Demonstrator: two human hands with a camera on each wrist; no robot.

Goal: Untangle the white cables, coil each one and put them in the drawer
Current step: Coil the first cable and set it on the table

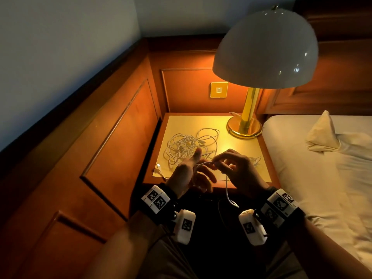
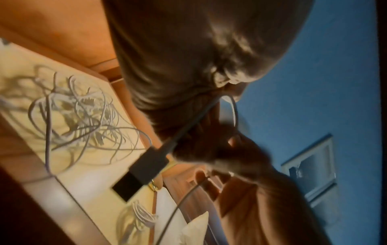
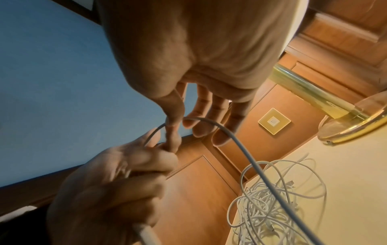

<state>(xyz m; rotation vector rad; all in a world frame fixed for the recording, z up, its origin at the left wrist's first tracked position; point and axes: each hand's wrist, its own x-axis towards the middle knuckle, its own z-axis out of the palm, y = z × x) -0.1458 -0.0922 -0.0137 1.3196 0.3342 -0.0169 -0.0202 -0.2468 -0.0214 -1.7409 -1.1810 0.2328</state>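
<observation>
A loose tangle of white cables (image 1: pixel 189 146) (image 2: pixel 83 119) (image 3: pixel 272 207) lies on the nightstand top (image 1: pixel 237 150). In front of it both hands work one white cable (image 1: pixel 205 163) (image 3: pixel 240 145) in the air. My left hand (image 1: pixel 198 174) (image 3: pixel 136 174) has its fingers curled round that cable, thumb up. My right hand (image 1: pixel 218 163) (image 3: pixel 178 123) pinches it between thumb and forefinger. One end (image 1: pixel 229 196) hangs below the nightstand's edge. In the left wrist view a plug (image 2: pixel 146 165) juts from the left fist. A small coiled cable (image 1: pixel 254 160) (image 2: pixel 140 215) rests at the right. No drawer shows.
A brass lamp (image 1: pixel 244 125) with a white dome shade stands at the back right of the nightstand. A bed (image 1: pixel 322 168) with pale sheets lies to the right. Wood panelling (image 1: pixel 120 137) closes in the left and back; a wall plate (image 1: pixel 219 90) sits behind.
</observation>
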